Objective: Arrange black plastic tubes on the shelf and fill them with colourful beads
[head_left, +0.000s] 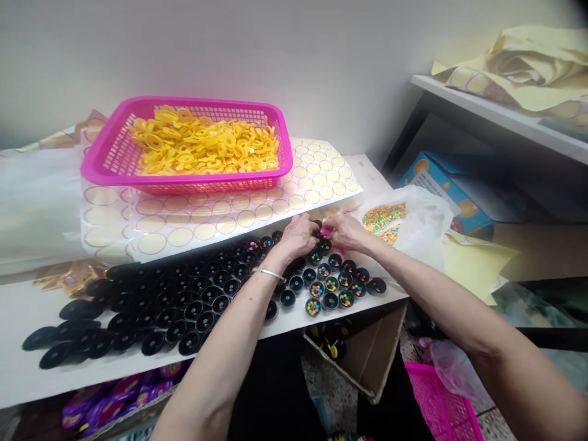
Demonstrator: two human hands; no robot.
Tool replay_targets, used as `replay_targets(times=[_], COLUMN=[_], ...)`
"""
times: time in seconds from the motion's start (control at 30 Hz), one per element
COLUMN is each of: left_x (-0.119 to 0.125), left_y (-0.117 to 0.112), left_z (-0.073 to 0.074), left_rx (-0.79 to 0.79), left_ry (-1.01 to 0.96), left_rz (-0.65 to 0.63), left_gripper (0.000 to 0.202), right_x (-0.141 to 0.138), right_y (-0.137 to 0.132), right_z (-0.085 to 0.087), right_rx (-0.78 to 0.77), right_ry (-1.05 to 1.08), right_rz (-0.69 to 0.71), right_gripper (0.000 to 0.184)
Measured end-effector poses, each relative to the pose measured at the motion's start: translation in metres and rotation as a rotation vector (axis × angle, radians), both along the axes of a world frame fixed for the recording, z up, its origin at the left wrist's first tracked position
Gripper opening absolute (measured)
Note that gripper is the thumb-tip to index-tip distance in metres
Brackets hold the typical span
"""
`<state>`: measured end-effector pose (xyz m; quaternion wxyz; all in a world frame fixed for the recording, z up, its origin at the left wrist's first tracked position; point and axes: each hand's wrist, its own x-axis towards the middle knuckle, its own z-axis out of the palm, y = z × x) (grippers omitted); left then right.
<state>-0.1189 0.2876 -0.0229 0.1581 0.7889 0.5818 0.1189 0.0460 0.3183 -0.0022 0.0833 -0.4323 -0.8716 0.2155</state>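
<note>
Both my hands meet at the far right of a field of several small black round cups [193,300] laid out on a white table [27,380]. My left hand [298,236] is curled over the cups at the back, its fingers closed on one black cup. My right hand [344,229] pinches a small pink scoop-like thing [326,231] between the two hands. Several cups at the right [331,285] hold coloured candy beads; those to the left look empty.
A pink basket [184,177] of yellow plastic rings stands on sheets of round stickers [239,211] behind the cups. A clear bag of coloured beads [386,220] lies right of my hands. A cardboard box [372,361] and another pink basket [441,404] sit below.
</note>
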Motion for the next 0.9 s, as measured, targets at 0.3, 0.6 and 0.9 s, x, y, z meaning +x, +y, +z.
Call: replay_targets(times=[0.3, 0.6, 0.9], left_x=[0.001, -0.001, 0.003], left_y=[0.003, -0.001, 0.004], left_z=[-0.005, 0.0, 0.009], left_rx=[0.017, 0.013, 0.034], left_ry=[0.03, -0.024, -0.039], left_rz=[0.005, 0.017, 0.07], left_gripper=[0.02, 0.027, 0.022], right_x=[-0.014, 0.028, 0.104], right_y=[-0.014, 0.001, 0.037], right_z=[0.013, 0.007, -0.006], right_rx=[0.162, -0.023, 0.129], right_ry=[-0.183, 0.171, -0.035], right_rz=[0.035, -0.082, -0.593], right_gripper=[0.021, 0.026, 0.02])
